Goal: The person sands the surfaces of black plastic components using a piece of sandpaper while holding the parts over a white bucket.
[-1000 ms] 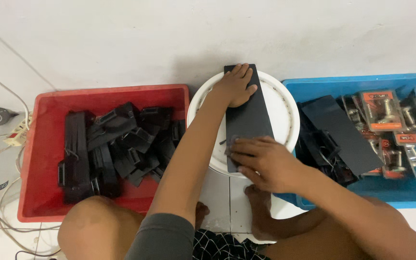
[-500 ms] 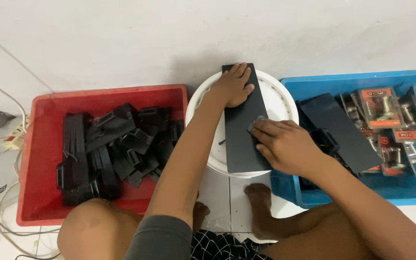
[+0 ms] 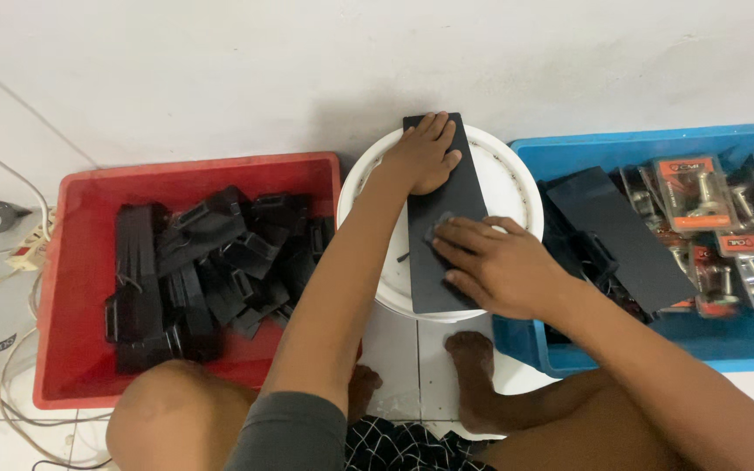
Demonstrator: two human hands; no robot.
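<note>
A: Item, black panel (image 3: 447, 218): location?
B: Across white bucket (image 3: 517, 183); left hand (image 3: 421, 157) flat on far end.
A: Change?
B: Right hand (image 3: 495, 262) shifted nearer; fingers (image 3: 451, 234) together, pressing panel.

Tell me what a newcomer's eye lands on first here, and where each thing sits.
In the middle, a long black panel lies across the top of a white bucket, with the left hand pressing its far end and the right hand on its near part. To the left a red bin holds a heap of black plastic parts. To the right a blue bin holds packaged metal hardware and another black panel.
</note>
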